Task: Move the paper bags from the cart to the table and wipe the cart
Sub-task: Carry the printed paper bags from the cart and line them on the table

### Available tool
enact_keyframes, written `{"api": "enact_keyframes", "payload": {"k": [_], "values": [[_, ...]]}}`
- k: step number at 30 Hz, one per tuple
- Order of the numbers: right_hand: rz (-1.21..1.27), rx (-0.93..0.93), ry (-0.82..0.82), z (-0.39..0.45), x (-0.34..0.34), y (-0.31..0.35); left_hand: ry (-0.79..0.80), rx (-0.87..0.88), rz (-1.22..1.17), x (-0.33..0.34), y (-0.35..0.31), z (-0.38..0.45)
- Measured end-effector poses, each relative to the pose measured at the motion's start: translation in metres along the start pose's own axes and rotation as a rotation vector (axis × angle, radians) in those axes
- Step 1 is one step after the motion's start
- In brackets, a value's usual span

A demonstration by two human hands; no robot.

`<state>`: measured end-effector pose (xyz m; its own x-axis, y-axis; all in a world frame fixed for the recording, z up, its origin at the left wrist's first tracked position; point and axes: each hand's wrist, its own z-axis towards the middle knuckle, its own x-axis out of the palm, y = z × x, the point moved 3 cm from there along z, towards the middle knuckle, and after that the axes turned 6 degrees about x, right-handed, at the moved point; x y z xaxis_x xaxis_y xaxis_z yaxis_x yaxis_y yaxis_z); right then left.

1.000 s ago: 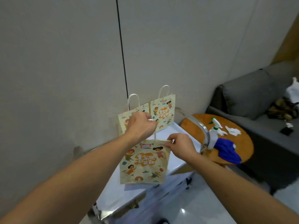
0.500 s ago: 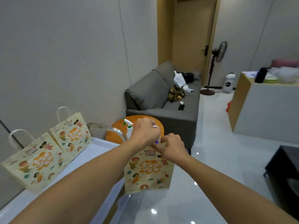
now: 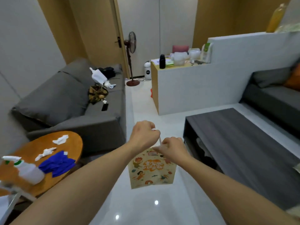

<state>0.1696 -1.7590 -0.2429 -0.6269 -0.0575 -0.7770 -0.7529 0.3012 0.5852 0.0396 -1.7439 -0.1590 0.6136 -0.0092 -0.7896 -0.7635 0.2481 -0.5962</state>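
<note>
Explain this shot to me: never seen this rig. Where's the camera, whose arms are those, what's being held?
There is no machine here: a person wears a wide-angle camera on the head, looking forward and down, so the two bare arms are the wearer's own. The left hand has a grip on the white handle of a printed paper bag, and the right hand pinches the bag's top edge. The bag hangs in the air over the glossy floor. To the right is a long dark coffee table. At lower left a round wooden side table carries a white spray bottle, a blue cloth and crumpled white tissues. A grey sofa stands behind it.
</note>
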Motion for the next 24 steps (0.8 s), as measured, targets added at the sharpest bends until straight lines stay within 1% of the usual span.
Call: {"api": "enact_keyframes", "payload": {"k": [2, 4, 5, 8, 12, 15, 20, 24], "values": [[0.018, 0.078, -0.030, 0.005, -0.025, -0.044, 0.046, 0.051, 0.000, 0.030, -0.026, 0.020], [-0.015, 0.128, -0.076, 0.006, -0.048, -0.085, 0.091, 0.108, -0.003, 0.060, -0.054, 0.036], [-0.027, 0.169, -0.099, 0.006, -0.059, -0.108, 0.131, 0.149, -0.010, 0.079, -0.071, 0.043], [0.046, 0.325, -0.154, -0.001, -0.089, -0.169, 0.261, 0.251, -0.016, 0.130, -0.120, 0.060], [0.065, 0.510, -0.283, -0.011, -0.120, -0.243, 0.394, 0.397, -0.044, 0.193, -0.176, 0.080], [0.034, 0.602, -0.346, -0.019, -0.143, -0.281, 0.497, 0.528, -0.069, 0.232, -0.221, 0.090], [0.032, 0.762, -0.462, -0.014, -0.182, -0.331, 0.645, 0.691, -0.101, 0.285, -0.287, 0.116], [0.026, 0.891, -0.482, 0.002, -0.211, -0.362, 0.731, 0.792, -0.109, 0.322, -0.333, 0.145]]}}
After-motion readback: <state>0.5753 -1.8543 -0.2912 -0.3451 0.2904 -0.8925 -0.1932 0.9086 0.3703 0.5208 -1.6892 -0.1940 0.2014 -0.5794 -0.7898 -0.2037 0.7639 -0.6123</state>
